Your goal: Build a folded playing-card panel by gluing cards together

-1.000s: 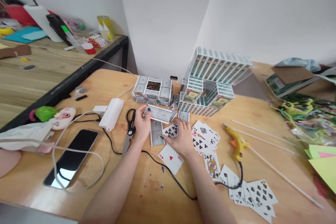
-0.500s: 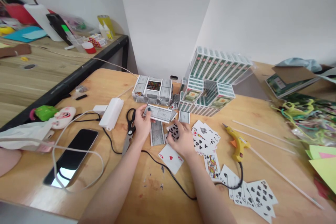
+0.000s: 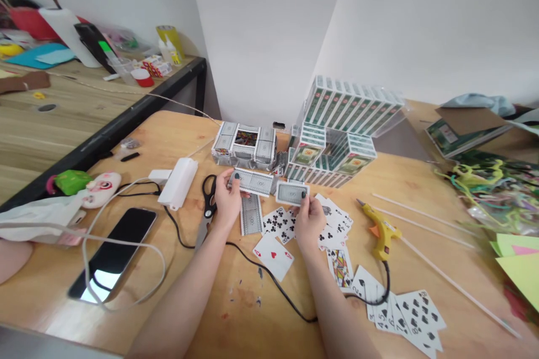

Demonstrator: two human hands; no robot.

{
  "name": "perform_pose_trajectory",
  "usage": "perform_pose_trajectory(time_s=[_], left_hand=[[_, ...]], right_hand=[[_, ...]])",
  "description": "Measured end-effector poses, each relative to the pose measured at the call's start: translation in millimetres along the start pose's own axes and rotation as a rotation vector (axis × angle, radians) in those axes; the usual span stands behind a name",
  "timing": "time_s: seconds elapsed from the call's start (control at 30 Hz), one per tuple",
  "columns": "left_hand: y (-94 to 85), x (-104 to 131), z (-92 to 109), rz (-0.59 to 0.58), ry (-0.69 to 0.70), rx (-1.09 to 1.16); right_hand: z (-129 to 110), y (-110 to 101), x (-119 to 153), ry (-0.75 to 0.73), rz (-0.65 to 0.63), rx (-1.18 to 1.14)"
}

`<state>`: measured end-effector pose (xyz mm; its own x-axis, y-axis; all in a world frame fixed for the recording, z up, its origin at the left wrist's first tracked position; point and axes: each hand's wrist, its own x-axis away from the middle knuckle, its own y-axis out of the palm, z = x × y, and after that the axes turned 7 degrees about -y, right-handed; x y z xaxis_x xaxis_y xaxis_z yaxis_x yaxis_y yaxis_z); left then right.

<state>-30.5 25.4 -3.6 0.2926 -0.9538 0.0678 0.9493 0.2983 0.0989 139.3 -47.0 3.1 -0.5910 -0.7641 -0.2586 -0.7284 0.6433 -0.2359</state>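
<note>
Between its thumb and fingers, my left hand [image 3: 228,197] holds a long strip of playing cards [image 3: 252,182], patterned backs up. My right hand [image 3: 309,219] pinches a single playing card [image 3: 290,193] by its right end, back side up. The strip and the single card are close to each other, end towards end. Beneath the strip lies another back-up card piece [image 3: 251,216] on the table. Clubs cards [image 3: 278,223] and an ace of hearts [image 3: 273,256] lie face up near my right hand. Behind stands a box shape built from cards [image 3: 245,145] with an open middle.
Black-handled scissors [image 3: 208,196] lie beside my left hand. To the right are a yellow glue gun [image 3: 381,230], white glue sticks [image 3: 421,219] and fanned spades cards [image 3: 398,311]. Stacked green card boxes [image 3: 332,148] stand behind. A black cable [image 3: 269,272] crosses the front; a phone [image 3: 113,252] lies left.
My right hand has lifted a card off the table and turned it back side up, near the strip. More of the clubs cards shows now. My left hand has barely moved.
</note>
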Motion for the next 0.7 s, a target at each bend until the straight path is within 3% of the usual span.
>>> perform_pose_trajectory(time_s=[0.1, 0.2, 0.37, 0.7], left_hand=[[0.0, -0.6, 0.1, 0.015, -0.008, 0.000], [0.2, -0.6, 0.3, 0.025, -0.012, -0.003], [0.4, -0.4, 0.6, 0.025, -0.010, -0.001], [0.9, 0.0, 1.9, 0.016, -0.017, 0.016]], right_hand=[[0.2, 3.5, -5.3, 0.165, -0.098, -0.393], [-0.7, 6.1, -7.6, 0.214, -0.150, -0.568], [-3.8, 8.5, -5.0, 0.263, -0.229, -0.654], [-4.5, 8.3, -5.0, 0.278, -0.226, -0.649]])
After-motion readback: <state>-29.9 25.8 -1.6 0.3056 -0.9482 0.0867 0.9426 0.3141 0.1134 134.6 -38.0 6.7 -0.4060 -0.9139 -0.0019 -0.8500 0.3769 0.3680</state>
